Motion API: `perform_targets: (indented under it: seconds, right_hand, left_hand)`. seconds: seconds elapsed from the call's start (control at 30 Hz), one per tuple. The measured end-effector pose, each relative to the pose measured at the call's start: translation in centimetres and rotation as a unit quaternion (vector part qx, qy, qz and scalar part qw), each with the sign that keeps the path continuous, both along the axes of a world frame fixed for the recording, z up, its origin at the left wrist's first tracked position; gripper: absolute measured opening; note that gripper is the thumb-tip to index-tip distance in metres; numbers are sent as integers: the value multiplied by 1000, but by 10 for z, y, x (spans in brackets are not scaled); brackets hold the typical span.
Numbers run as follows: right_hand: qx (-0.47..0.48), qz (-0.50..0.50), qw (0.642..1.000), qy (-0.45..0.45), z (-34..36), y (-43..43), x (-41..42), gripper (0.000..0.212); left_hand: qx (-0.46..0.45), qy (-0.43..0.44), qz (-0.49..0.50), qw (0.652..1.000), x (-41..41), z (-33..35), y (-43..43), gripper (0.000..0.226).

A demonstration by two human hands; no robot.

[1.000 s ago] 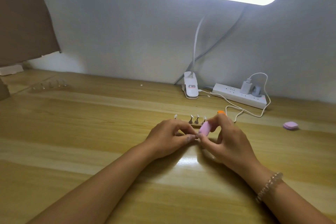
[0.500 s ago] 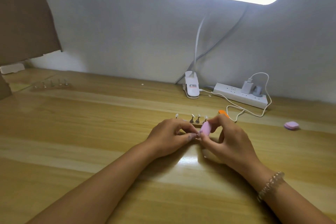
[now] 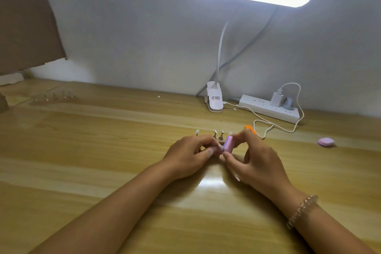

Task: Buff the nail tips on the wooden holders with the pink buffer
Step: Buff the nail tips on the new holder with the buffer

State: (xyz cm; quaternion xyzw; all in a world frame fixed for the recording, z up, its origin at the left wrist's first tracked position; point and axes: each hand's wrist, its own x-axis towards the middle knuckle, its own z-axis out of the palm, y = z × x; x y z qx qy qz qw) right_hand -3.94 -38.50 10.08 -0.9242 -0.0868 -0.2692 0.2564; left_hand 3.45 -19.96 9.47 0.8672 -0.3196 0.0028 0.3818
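A small pink buffer (image 3: 228, 144) stands on edge at the table's middle, pinched between thumb and fingers of my right hand (image 3: 255, 161). My left hand (image 3: 189, 156) pinches a small nail tip piece against the buffer's left face; the piece itself is mostly hidden by my fingertips. Just behind my hands a wooden holder (image 3: 216, 137) carries upright nail tips (image 3: 218, 133), partly hidden by my fingers. A second row of nail tips on a holder (image 3: 55, 96) sits far back left.
A clip lamp base (image 3: 214, 99) and a white power strip (image 3: 270, 109) with charger and cable lie against the back wall. An orange item (image 3: 250, 129) peeks behind my right hand. Another pink buffer block (image 3: 325, 142) lies at the right. Bare wooden tabletop (image 3: 103, 140) spreads left.
Both hands stay together at the same spot. The buffer has shifted only slightly between my right fingers.
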Motion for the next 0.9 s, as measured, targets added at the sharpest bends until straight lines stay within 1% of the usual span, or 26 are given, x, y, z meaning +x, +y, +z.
perform_targets:
  seconds: [0.03, 0.13, 0.2, 0.27, 0.33, 0.4, 0.53, 0.63, 0.67, 0.77, 0.8, 0.9]
  right_hand:
    - [-10, -3, 1000, -1, -1, 0, 0, 29]
    - [-60, 29, 998, -2, -4, 6, -5, 32]
    - [-40, 23, 999, 0, -2, 5, -4, 32]
    - [-14, -4, 1000, -6, 0, 1, -1, 33]
    - [-52, 0, 998, -20, -2, 4, -3, 34]
    - [-82, 26, 996, -24, -4, 8, -6, 33]
    - [-12, -4, 1000, -16, -1, 1, 0, 35]
    - [-73, 22, 997, -24, -4, 5, -4, 32]
    - [-77, 28, 996, -20, -4, 6, -4, 32]
    - [-9, -1, 1000, -11, -1, 1, 1, 33]
    - [-5, -6, 1000, -13, -1, 0, 2, 32]
    - [-57, 26, 998, -7, -4, 4, -3, 33]
  left_hand:
    - [0, 0, -1, 1000, 0, 0, 0, 19]
    - [-5, 2, -10, 1000, -1, 0, 1, 19]
    - [-8, 3, -7, 1000, -1, 1, 0, 19]
    - [-8, 2, -3, 1000, -1, 1, 0, 18]
    - [-7, 2, -7, 1000, -1, 1, 0, 18]
    - [-4, 3, -7, 1000, -1, 1, 0, 19]
    - [4, 3, 4, 1000, -2, 3, -1, 17]
    - [6, 4, -3, 1000, -2, 2, 0, 17]
    - [4, 5, -3, 1000, -2, 3, 0, 18]
    - [3, 8, 7, 1000, -2, 4, -1, 19]
    - [3, 10, 7, 1000, -2, 4, -1, 20]
    - [-2, 16, 3, 1000, -2, 4, 0, 23]
